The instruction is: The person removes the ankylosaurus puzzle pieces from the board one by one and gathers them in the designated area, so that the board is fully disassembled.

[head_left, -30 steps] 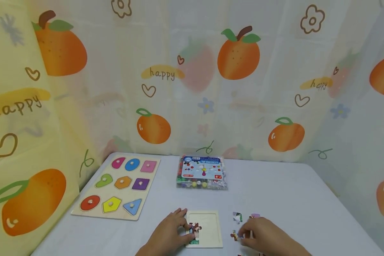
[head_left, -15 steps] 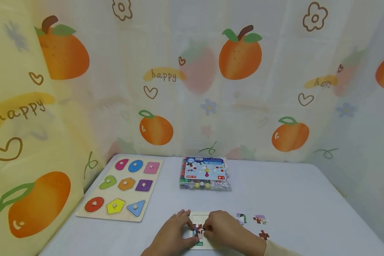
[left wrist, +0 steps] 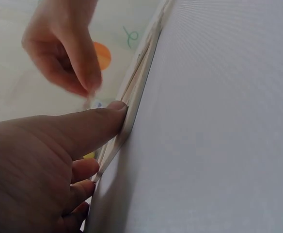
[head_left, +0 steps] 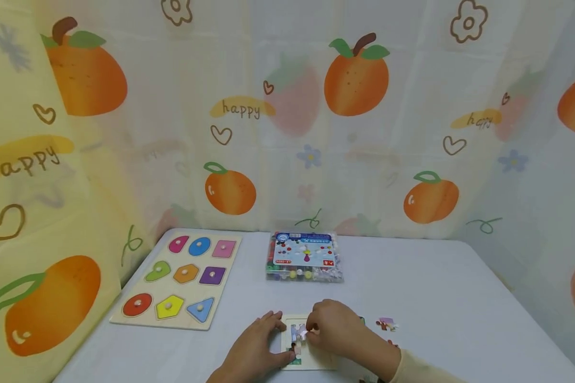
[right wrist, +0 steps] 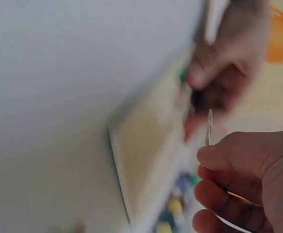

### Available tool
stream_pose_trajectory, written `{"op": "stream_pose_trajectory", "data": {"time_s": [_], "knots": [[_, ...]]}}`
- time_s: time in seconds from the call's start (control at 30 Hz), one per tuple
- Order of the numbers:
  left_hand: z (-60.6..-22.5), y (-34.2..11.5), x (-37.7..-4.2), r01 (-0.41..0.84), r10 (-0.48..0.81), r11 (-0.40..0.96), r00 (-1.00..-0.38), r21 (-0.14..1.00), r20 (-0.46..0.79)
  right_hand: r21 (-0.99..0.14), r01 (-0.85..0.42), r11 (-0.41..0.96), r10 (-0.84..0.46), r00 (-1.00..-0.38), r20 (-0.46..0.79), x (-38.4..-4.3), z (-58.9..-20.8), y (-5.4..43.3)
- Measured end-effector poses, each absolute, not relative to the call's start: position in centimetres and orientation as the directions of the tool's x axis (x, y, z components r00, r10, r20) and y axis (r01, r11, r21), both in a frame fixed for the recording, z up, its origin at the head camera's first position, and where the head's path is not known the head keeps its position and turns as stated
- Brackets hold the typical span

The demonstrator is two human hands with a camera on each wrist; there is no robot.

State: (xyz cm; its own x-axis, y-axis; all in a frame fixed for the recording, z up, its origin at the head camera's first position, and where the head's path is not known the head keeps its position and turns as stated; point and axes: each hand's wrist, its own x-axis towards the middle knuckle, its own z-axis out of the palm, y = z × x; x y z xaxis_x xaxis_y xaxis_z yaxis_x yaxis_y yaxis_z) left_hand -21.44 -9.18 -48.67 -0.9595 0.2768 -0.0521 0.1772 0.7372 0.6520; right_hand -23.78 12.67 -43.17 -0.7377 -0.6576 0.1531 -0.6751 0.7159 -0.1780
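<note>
In the head view, a pale wooden puzzle tray (head_left: 318, 360) lies at the table's front, with a few jigsaw pieces (head_left: 295, 355) in its left part. My left hand (head_left: 254, 347) holds the tray's left edge, thumb on top; in the left wrist view the left hand's fingers (left wrist: 86, 169) curl at its side. My right hand (head_left: 337, 331) is over the tray and pinches a lilac jigsaw piece (head_left: 298, 332) between thumb and fingers. The right wrist view shows this piece edge-on (right wrist: 209, 128). The right hand covers part of the tray's right side.
Loose jigsaw pieces (head_left: 387, 323) lie right of the tray, some partly behind the right arm. A wooden shape board (head_left: 167, 290) with knobbed pieces lies at the left. A clear plastic box (head_left: 304, 258) of colourful parts stands at the back, before a fruit-print curtain (head_left: 278, 175).
My right hand has moved left from the loose pieces to over the tray, then slightly towards its far side. A lilac piece now shows at its fingertips. The left hand stays at the tray's edge.
</note>
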Motion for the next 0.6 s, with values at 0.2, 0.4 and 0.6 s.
{"op": "stream_pose_trajectory", "data": {"time_s": [0.2, 0.4, 0.6], "knots": [[-48.5, -9.7, -21.8, 0.212, 0.289, 0.729, -0.957, 0.651, -0.012, -0.262, -0.430, 0.864, -0.430, -0.901, 0.061, -25.1, -41.4, 19.2], [-48.1, -10.0, -22.4, 0.188, 0.258, 0.742, -0.966, 0.643, -0.014, -0.271, -0.256, 0.928, -0.259, -0.966, 0.024, -26.1, -41.8, 27.6], [-48.9, -9.4, -21.8, 0.159, 0.267, 0.736, -0.962, 0.658, -0.066, -0.241, -0.169, 0.956, -0.188, -0.981, -0.056, -24.7, -43.1, 33.2]]}}
